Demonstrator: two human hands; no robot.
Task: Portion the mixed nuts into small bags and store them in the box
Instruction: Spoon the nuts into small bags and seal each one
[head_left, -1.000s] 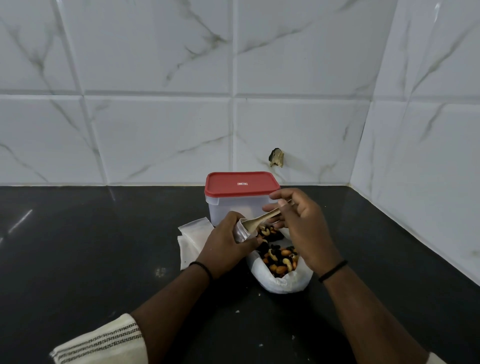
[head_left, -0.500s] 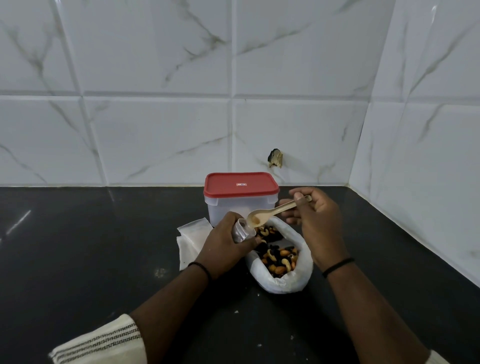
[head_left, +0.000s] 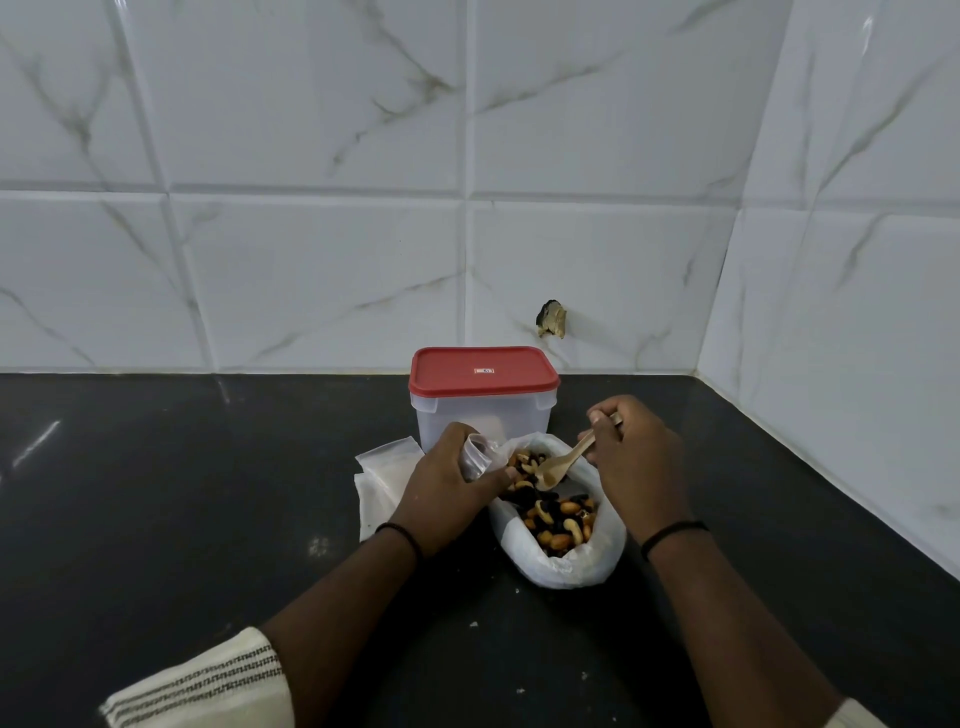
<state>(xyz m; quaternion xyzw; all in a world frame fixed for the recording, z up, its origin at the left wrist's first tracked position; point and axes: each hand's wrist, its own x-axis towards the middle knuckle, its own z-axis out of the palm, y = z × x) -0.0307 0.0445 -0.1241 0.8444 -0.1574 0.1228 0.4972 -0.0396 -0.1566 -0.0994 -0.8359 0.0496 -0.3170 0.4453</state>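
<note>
black counter (head_left: 182, 519), marble wall tiles (head_left: 311, 260)

Home kitchen, by the look of it: black polished stone countertop (head_left: 156, 519) running into a corner, white marble-look wall tiles (head_left: 311, 260) with grey veining on the back and right walls. Chipped hole in tile (head_left: 551, 319) just above the counter's back edge. Near that back edge, a red-lidded plastic food box (head_left: 483, 400), an open bag of mixed nuts (head_left: 558, 519), wooden spoon (head_left: 563, 462) – domestic food prep

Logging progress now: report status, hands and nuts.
Left hand grips small bag. Right hand holds spoon, dipping into nuts. Box lidded behind.
</note>
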